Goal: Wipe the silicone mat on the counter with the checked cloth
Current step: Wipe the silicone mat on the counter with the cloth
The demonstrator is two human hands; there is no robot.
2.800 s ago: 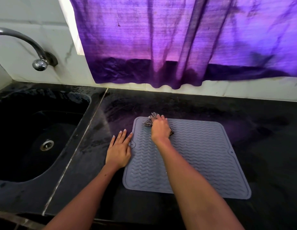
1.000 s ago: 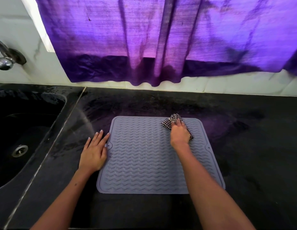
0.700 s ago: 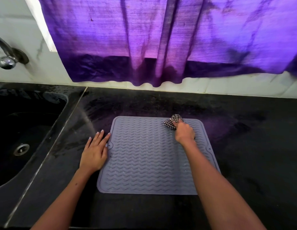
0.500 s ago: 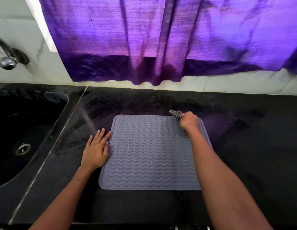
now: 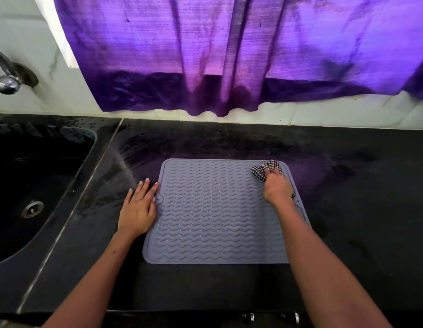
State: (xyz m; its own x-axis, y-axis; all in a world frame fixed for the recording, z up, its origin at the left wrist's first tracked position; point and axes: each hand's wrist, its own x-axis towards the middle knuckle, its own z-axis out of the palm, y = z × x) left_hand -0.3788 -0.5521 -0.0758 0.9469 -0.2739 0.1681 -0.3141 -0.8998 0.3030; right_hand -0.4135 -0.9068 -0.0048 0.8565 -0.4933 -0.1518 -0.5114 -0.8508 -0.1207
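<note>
My right hand presses the bunched checked cloth, fingers closed around it, onto the far right corner of the silicone mat, which lies mid-worktop. The unwiped ribs stretch toward me and leftward. My left hand lies flat and open, pinning the mat's left edge.

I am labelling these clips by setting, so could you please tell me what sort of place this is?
Most likely a home kitchen: a black sink with a wall tap sits beside a dark stone counter, a purple curtain hangs behind, and a silicone mat lies on the counter.
</note>
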